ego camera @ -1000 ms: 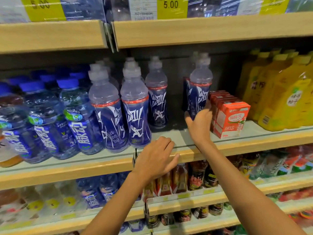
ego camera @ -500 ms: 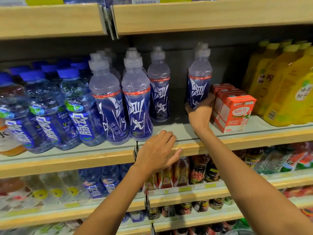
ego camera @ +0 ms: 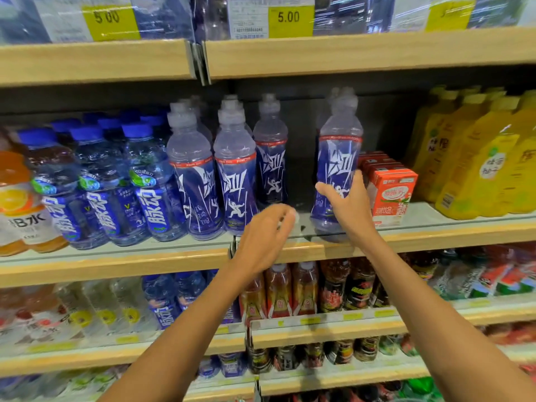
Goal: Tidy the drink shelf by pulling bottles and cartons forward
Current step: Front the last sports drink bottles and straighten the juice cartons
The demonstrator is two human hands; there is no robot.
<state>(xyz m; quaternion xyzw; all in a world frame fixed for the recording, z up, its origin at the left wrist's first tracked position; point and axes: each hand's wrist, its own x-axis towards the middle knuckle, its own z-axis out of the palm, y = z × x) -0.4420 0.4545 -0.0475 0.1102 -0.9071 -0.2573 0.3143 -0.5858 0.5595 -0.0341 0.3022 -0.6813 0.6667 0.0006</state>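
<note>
Currently, right hand (ego camera: 349, 211) grips purple-labelled bottle (ego camera: 338, 158) holding clear drink.

This is a shop, at its drinks aisle. Light wooden-fronted shelves (ego camera: 95, 60) run in tiers, each packed with rows of the same product: purple sport-cap bottles (ego camera: 191, 181), blue-capped water bottles (ego camera: 98, 184), yellow juice bottles (ego camera: 475, 158) and red-and-white cartons (ego camera: 391, 192). Yellow price tags (ego camera: 290, 20) reading 5.00 sit on the top tier, and small yellow labels (ego camera: 352, 316) line a lower shelf's front edge.

Glossy clear plastic bottle (ego camera: 338, 169), wood-look shelf (ego camera: 435, 236)
</note>
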